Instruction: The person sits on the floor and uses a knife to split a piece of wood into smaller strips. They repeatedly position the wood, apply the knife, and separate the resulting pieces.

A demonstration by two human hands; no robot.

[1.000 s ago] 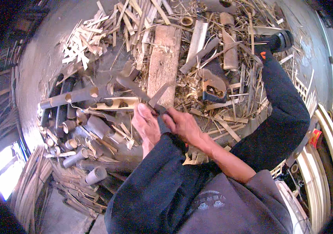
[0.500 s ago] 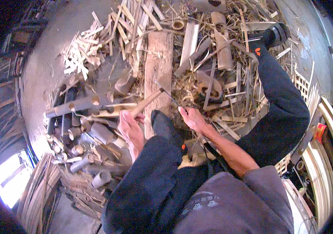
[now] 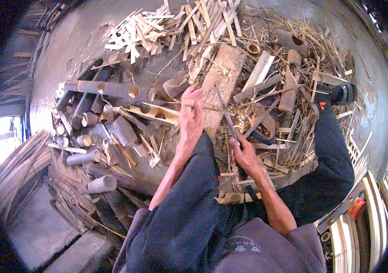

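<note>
My left hand (image 3: 191, 119) is closed round a short bamboo strip (image 3: 210, 107), which sticks out to the right from between the fingers. In my right hand (image 3: 245, 154) is a knife with a long, thin, slightly curved blade (image 3: 226, 111) and a dark handle. The blade points forward and slightly left, its edge close to or against the strip's free end; I cannot tell whether they touch. Behind both hands lies a worn wooden plank (image 3: 225, 66) with shavings on it.
Cut bamboo tubes (image 3: 107, 88) lie at the left, and pale strips (image 3: 146, 29) are heaped at the far left. Offcuts and shavings (image 3: 289, 123) cover the right side. Long curved bamboo slats (image 3: 378, 214) stand at the lower right, near my bent leg (image 3: 335, 150).
The view has shifted, so the scene sits farther right. My left hand has moved forward, and the strip now lies crosswise. The knife blade has swung to point more nearly straight ahead.
</note>
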